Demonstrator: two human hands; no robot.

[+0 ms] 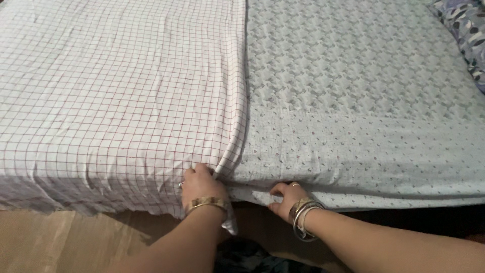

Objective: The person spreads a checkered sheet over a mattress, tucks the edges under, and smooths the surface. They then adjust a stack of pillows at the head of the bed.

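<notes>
Checked cloth point(121, 96): thin woven, matt, wrinkled. Patterned bedsheet point(353, 101): soft matt cotton-like weave. Bangles point(303, 215): shiny metal. Floor point(45, 237): smooth, wood-look, faint sheen.

Head view, close above bed point(353, 91)

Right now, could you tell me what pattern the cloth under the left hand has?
White cloth with thin red checks, head view.

I note the checked cloth point(121, 101) covering the bed's point(384, 197) left half; patterned sheet point(353, 91) right; pillow point(467, 30) upper right; floor point(55, 237) lower left.
</notes>
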